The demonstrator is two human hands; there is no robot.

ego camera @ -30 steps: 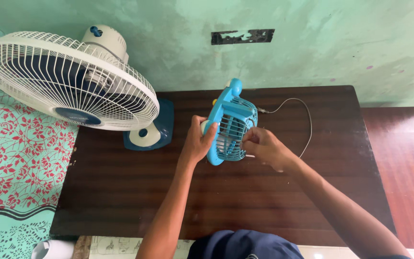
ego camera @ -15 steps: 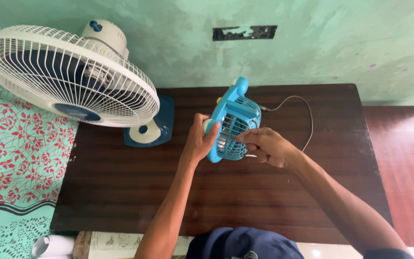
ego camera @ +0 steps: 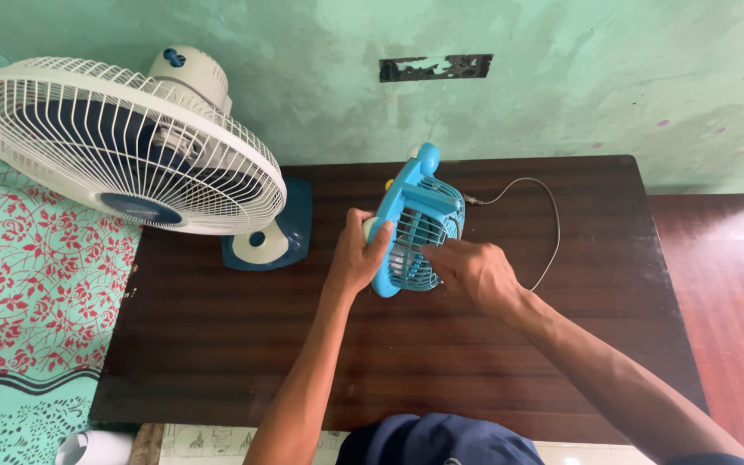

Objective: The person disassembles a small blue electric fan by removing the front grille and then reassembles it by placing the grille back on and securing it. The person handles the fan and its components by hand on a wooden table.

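A small blue desk fan [ego camera: 415, 220] stands on the dark wooden table [ego camera: 217, 344], its grille facing right. My left hand [ego camera: 356, 257] grips the fan's left rim and rear. My right hand [ego camera: 473, 274] rests against the front grille, fingers touching the bars at its lower part. A thin grey cable [ego camera: 544, 215] runs from the fan's back in a loop across the table.
A large white table fan [ego camera: 122, 142] with a blue base [ego camera: 273, 232] stands at the table's left rear, its cage overhanging the edge. A green wall lies behind. A patterned green and red cloth [ego camera: 27, 284] is at the left, a reddish table [ego camera: 734, 301] at the right.
The small fan has stayed in my left hand's grip, and my right hand has shifted a little along the front grille. The view has moved slightly.
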